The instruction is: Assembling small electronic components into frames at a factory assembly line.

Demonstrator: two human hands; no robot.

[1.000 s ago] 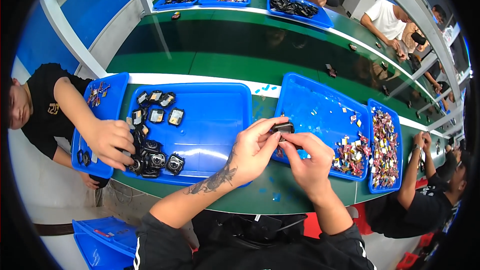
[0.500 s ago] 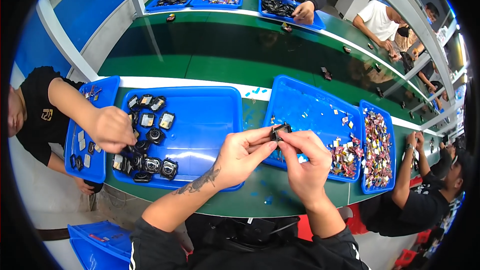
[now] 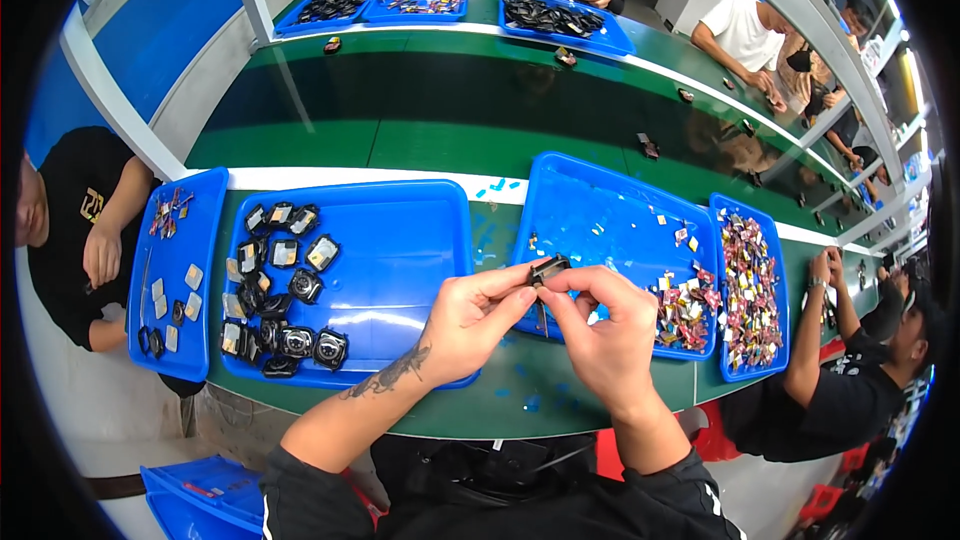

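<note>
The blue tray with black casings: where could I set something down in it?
The blue tray is bare on its right, between the black casings and its right edge, beyond the left forearm. Its left is crowded; the narrow tray at far right is packed with small pieces.

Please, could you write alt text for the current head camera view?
A person's left grip and right grip hold a small dark part at a green workbench. On the left, a blue tray holds black watch-like cases; on the right, two blue trays hold small multicoloured pieces.
</note>
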